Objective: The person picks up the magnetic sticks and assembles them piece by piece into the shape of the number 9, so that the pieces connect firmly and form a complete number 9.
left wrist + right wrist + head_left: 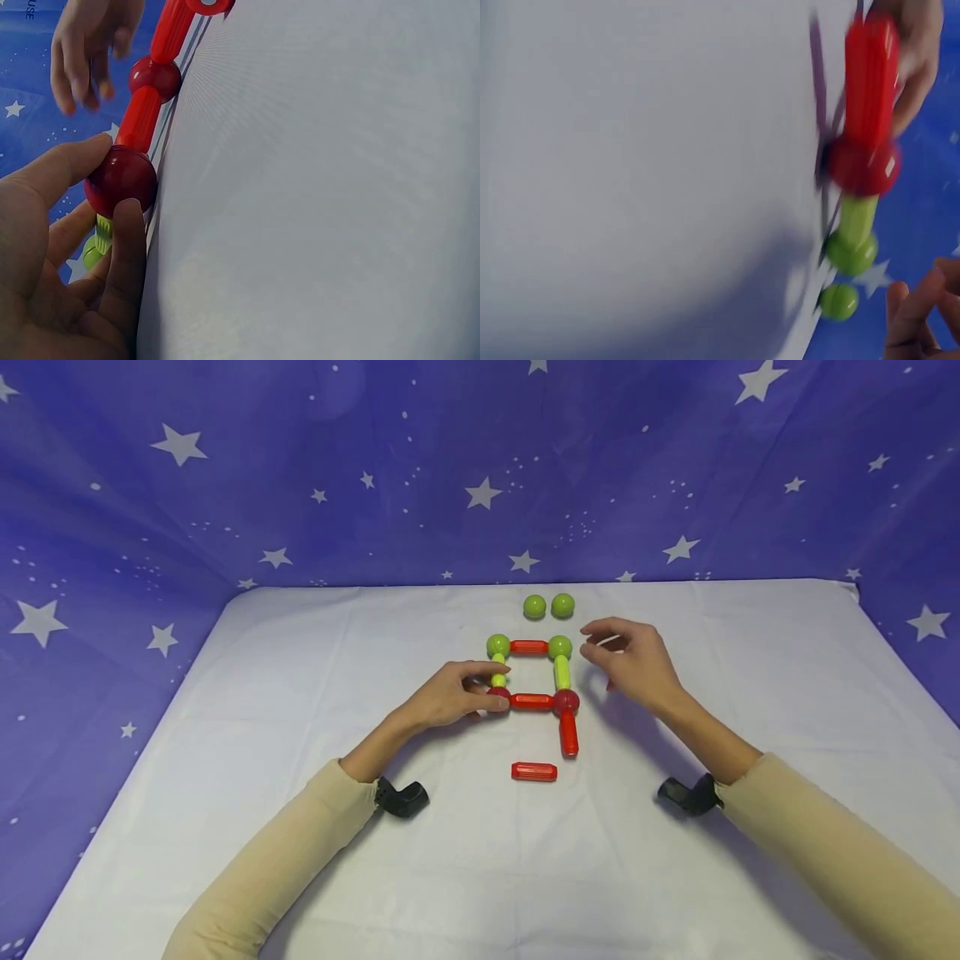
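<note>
Red and yellow-green rods joined by balls form a square lying on the table. My left hand pinches the dark red ball at its near left corner between thumb and fingers. From the near right red ball, a red rod sticks out toward me. Green balls sit at the far corners, with a red rod between them. My right hand hovers just right of the square, fingers loosely bent and holding nothing. In the right wrist view, its fingertips are apart from the pieces.
A loose red rod lies on the white tablecloth nearer me. Beyond the square are two loose green balls, one on the left and one on the right. A blue star-patterned curtain hangs behind.
</note>
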A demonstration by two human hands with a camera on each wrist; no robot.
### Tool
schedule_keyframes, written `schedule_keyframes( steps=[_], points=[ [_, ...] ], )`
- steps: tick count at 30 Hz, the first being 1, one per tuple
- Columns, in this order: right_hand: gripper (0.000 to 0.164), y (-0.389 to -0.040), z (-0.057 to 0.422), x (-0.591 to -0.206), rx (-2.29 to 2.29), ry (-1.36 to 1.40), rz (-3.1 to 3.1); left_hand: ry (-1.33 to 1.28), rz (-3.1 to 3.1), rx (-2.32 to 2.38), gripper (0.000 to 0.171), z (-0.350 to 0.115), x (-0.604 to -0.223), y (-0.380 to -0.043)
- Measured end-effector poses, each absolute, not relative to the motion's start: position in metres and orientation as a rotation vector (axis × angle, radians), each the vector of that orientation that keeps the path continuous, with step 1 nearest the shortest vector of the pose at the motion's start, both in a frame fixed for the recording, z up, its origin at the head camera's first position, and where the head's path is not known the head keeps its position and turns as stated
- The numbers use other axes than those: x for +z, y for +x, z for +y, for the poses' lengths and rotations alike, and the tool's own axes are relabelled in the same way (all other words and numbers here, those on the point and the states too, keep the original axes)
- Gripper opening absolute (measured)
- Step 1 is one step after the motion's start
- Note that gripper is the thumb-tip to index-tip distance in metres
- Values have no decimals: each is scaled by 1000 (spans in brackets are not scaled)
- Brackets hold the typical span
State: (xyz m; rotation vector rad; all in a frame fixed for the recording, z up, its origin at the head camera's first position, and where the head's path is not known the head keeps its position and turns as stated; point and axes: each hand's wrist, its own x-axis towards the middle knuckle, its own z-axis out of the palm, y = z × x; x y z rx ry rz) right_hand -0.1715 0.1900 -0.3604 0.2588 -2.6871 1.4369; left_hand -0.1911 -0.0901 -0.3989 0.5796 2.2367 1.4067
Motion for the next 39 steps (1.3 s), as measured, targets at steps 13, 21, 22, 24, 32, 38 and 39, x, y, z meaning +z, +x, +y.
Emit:
schedule_keyframes(
  steps=[13, 21, 22, 24, 32, 38, 39],
  points=[
    [51, -263, 186, -370, 1196, 182, -2934, 577, 2229, 1416, 57, -90, -400, -192],
    [43, -275, 178, -375, 1114, 219, -2955, 571, 2233, 1407, 56, -91, -399, -192],
    [42, -276, 177, -376, 1095, 220, -2952, 572, 2232, 1409, 56, -91, -399, -192],
    [39, -276, 176, -377, 1067, 213, -2945, 573, 2229, 1414, 55, -91, -399, -192],
    [36, -276, 176, -376, 1045, 199, -2943, 573, 2230, 1413, 55, -89, -398, -192],
    [34, -275, 176, -376, 1047, 212, -2931, 576, 2239, 1406, 55, -89, -398, -192],
    [34, -275, 176, -376, 1049, 214, -2928, 576, 2242, 1403, 55, -89, -398, -191]
  ],
)
